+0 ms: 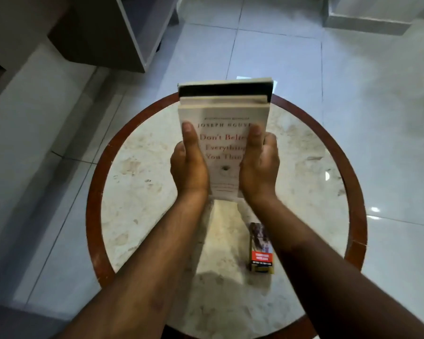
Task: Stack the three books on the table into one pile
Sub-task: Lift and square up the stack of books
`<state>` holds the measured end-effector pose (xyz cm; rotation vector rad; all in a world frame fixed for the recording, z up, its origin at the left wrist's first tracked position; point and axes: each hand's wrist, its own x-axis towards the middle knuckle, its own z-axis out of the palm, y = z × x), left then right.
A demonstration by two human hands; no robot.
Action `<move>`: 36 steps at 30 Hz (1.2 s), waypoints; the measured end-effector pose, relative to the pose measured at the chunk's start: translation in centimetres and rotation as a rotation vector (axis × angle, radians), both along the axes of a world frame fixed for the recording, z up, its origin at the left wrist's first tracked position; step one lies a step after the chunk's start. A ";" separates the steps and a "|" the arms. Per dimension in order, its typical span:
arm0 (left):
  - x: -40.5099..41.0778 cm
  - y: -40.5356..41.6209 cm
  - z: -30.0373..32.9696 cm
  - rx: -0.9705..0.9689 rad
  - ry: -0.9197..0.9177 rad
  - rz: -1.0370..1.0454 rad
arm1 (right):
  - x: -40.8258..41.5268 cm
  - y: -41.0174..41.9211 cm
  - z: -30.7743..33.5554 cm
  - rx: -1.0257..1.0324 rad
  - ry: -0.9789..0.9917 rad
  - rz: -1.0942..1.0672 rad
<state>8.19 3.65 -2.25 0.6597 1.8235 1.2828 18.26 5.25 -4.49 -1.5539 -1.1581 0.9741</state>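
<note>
Three books are held together as one pile above the round table [137, 182]. The white book [224, 118] with red and grey title lettering is on top, facing me. A thin pale book [220, 100] shows just beyond its far edge, and a black book [224, 90] lies behind that. My left hand [189, 165] grips the pile's left side, thumb on the cover. My right hand [260, 162] grips the right side in the same way. The pile is tilted, far end raised, and its near edge seems to touch the tabletop.
A small cigarette pack [261, 249] lies on the marble top near my right forearm. The table has a brown wooden rim [94, 192]. Glossy white floor tiles [377, 106] surround it, with furniture [123, 30] at the upper left.
</note>
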 end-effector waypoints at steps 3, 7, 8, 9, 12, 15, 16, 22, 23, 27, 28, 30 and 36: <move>3.3 1.9 0.2 -0.171 -0.069 -0.114 | 4.3 3.0 0.9 -0.179 -0.138 0.001; 7.9 4.2 -0.7 -0.361 -0.193 -0.181 | 9.8 4.6 1.2 -0.402 -0.190 -0.005; 8.8 4.4 -1.0 -0.389 -0.175 -0.195 | 10.8 4.6 1.0 -0.430 -0.187 -0.032; 10.4 4.5 -1.2 -0.412 -0.160 -0.206 | 12.4 4.6 1.0 -0.443 -0.210 -0.056; 12.9 4.4 -1.9 -0.463 -0.102 -0.181 | 14.4 4.4 0.2 -0.500 -0.265 -0.053; 13.2 3.9 -2.4 -0.503 -0.045 -0.115 | 13.9 4.0 -0.4 -0.525 -0.241 -0.037; 13.4 3.9 -2.7 -0.514 -0.019 -0.096 | 13.9 4.0 -0.5 -0.532 -0.247 -0.030; 14.1 4.0 -3.2 -0.586 0.065 -0.046 | 14.1 4.3 -1.5 -0.528 -0.289 -0.054; 14.0 3.9 -3.4 -0.575 0.101 -0.061 | 14.1 4.1 -1.8 -0.526 -0.312 -0.045; 13.3 3.3 -3.8 -0.498 0.264 -0.199 | 14.5 3.9 -2.2 -0.478 -0.274 -0.030; 12.9 2.7 -3.9 -0.475 0.284 -0.223 | 15.0 3.5 -2.2 -0.445 -0.217 -0.030; 11.6 0.8 -4.4 -0.380 0.287 -0.251 | 16.1 1.9 -2.3 -0.377 -0.163 -0.073; 7.2 -8.9 -4.7 -0.247 0.167 -0.458 | 17.8 -8.8 -4.4 -0.049 -0.614 0.038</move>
